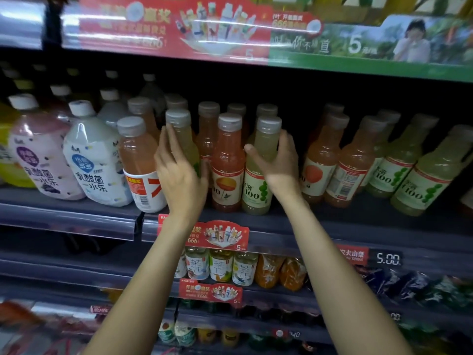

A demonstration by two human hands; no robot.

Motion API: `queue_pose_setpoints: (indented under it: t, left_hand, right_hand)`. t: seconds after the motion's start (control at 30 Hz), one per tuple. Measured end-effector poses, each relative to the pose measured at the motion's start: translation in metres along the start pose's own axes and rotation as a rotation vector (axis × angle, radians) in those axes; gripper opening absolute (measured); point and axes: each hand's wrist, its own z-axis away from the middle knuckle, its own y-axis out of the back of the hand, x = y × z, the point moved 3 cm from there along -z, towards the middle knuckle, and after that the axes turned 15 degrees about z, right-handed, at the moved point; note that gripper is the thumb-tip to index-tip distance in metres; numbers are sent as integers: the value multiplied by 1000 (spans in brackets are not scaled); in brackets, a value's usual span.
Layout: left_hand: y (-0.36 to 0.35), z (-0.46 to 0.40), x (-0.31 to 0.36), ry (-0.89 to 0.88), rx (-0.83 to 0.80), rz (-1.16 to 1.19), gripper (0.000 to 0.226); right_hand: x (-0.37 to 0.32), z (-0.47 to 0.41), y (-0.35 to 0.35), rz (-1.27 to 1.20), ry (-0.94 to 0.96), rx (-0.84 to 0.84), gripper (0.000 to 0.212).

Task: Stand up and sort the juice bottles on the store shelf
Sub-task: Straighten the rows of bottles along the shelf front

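Forearms (pixel 143 290) before dim shelf (pixel 332 226)

Two bare forearms, no sleeves visible. Left hand (pixel 179 172) and right hand (pixel 277 165): no rings, watch, or gloves. Nails short, unpainted.

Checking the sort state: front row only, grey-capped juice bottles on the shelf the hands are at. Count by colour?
orange-pink bottles: 4
pale green bottles: 4
Total: 8
The right hand grips one of the pale green bottles. Rows behind are too dark to count.
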Motion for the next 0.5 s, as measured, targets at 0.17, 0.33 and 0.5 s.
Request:
queue_pose_setpoints:
  t: [0.17, 0.33, 0.5]
  left_hand:
    - [4, 0, -1, 1, -25, 73, 90]
    - [9, 4, 2, 75, -109, 224, 92]
    - [23, 24, 23, -113, -39, 258, 85]
  right_hand:
    - [6, 10, -6, -52, 19, 51, 62]
    - [14, 26, -16, -27, 59, 52, 90]
    - [19, 26, -7, -88, 68, 86, 86]
